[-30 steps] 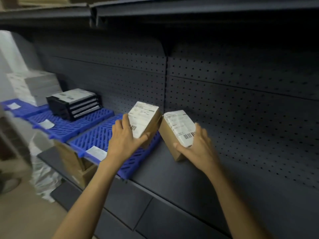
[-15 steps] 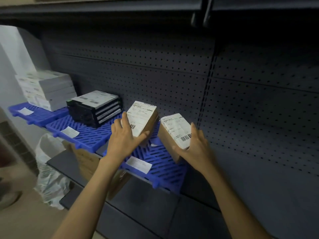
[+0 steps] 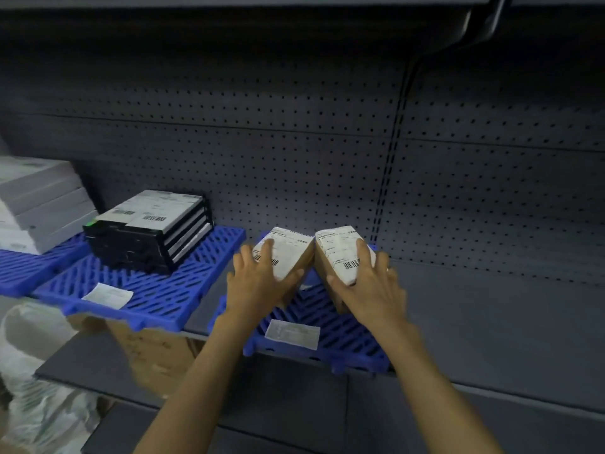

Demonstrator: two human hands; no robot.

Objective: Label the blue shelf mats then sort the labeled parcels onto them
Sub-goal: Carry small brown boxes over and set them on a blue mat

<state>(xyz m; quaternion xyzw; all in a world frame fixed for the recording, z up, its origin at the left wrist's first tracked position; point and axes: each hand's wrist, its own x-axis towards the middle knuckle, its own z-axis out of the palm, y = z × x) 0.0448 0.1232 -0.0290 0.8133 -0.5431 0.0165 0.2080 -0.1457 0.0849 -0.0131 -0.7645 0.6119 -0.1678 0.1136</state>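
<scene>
With fingers curled over their labelled tops, the left hand and right hand steady two brown parcels touching over the rightmost blue mat, seemingly to seat them together.

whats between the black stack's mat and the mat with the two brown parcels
Head view: a narrow strip of bare dark shelf separates the middle mat from the right mat; nothing lies there.

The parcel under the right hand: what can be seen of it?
The right parcel is a small brown cardboard box with a white shipping label with barcodes on top. It sits tilted on the rightmost blue mat, its far top corner meeting the left parcel. The right hand grips it from above, fingers across the label.
</scene>
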